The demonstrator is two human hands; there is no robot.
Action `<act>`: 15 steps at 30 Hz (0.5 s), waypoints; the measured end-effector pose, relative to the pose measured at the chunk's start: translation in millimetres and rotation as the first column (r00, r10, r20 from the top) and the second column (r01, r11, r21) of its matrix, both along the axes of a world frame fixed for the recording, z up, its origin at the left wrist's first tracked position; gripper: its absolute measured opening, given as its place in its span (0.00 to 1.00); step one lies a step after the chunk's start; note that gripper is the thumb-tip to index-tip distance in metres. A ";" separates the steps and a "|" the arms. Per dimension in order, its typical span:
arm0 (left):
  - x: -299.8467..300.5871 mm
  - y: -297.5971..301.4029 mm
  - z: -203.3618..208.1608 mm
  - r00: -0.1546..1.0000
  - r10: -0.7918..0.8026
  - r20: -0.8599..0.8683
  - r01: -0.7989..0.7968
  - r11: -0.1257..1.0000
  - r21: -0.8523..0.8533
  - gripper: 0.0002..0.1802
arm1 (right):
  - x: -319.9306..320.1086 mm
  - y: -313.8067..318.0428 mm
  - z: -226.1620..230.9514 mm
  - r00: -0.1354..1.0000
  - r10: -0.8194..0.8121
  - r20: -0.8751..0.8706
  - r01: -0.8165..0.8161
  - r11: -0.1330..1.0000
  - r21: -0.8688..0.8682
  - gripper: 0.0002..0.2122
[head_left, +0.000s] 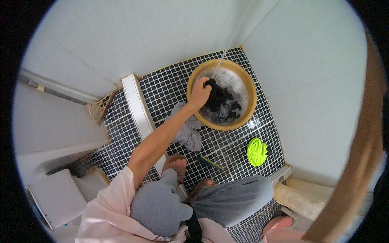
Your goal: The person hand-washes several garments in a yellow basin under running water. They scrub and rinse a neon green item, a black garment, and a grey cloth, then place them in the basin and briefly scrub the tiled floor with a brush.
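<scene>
My left hand [200, 94] reaches over the near-left rim of a round tan basin [253, 91], its fingers closed on a soaked black cloth [219, 97]. Most of the cloth lies in sudsy water [239, 83], so its full shape is hidden. A thin stream of water [220, 62] falls into the basin at its far side. My right hand is out of the picture. Beside the basin, under my left forearm, a grey cloth [189, 135] lies crumpled on the floor. To the right sits a bundled neon-yellow cloth [255, 152] with a black part.
A small scrub brush [211, 163] lies on the black-tiled floor [162, 85] near my sandalled feet. A raised white ledge [137, 103] crosses the floor at left. A white bin [58, 198], pink slipper [276, 224] and brown upright edge [352, 174] are nearer. Pale walls surround the corner.
</scene>
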State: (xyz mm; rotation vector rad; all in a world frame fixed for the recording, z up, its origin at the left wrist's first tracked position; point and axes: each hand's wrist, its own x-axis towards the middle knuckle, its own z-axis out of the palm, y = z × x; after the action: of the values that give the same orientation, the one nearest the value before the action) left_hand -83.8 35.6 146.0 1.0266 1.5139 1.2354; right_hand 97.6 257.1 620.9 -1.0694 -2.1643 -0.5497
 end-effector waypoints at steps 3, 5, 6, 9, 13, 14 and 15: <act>-5.8 2.6 21.7 0.993 0.045 0.108 -0.044 0.999 -0.009 0.16 | 33.2 -0.1 -138.8 0.999 -0.044 0.020 0.047 0.972 -0.231 0.20; -6.0 -0.6 43.1 0.991 0.049 0.124 -0.053 0.998 0.032 0.14 | 39.0 -35.8 -263.5 0.995 -0.063 0.082 0.096 0.862 -0.498 0.20; -5.5 0.0 54.5 0.992 0.054 0.110 -0.059 0.997 0.046 0.14 | 41.9 -83.6 -343.3 0.995 -0.037 -0.096 -0.039 0.733 -0.679 0.22; -4.7 -1.6 84.3 0.978 0.040 0.202 -0.059 0.994 0.088 0.12 | 17.9 -173.1 -520.2 0.986 0.120 -0.115 -0.161 0.517 -0.840 0.34; -17.5 -10.0 116.3 0.951 -0.076 0.299 0.050 0.995 0.092 0.12 | 1.3 -209.8 -621.1 0.733 -0.522 -0.437 -0.388 0.206 -0.898 0.30; -18.7 -12.4 123.3 0.947 -0.092 0.309 0.067 0.994 0.090 0.12 | -1.2 -208.3 -620.9 0.666 -0.683 -0.298 -0.351 0.065 -0.934 0.30; -18.4 -14.3 130.4 0.939 -0.105 0.328 0.084 0.993 0.078 0.12 | -2.8 -207.5 -614.9 0.608 -0.762 -0.222 -0.371 -0.025 -0.928 0.30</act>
State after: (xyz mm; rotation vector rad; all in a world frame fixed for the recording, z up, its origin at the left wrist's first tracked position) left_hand -102.3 21.3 276.4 0.8683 1.1592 1.3195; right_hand 94.8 49.5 6.0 -1.9163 -1.1457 1.5788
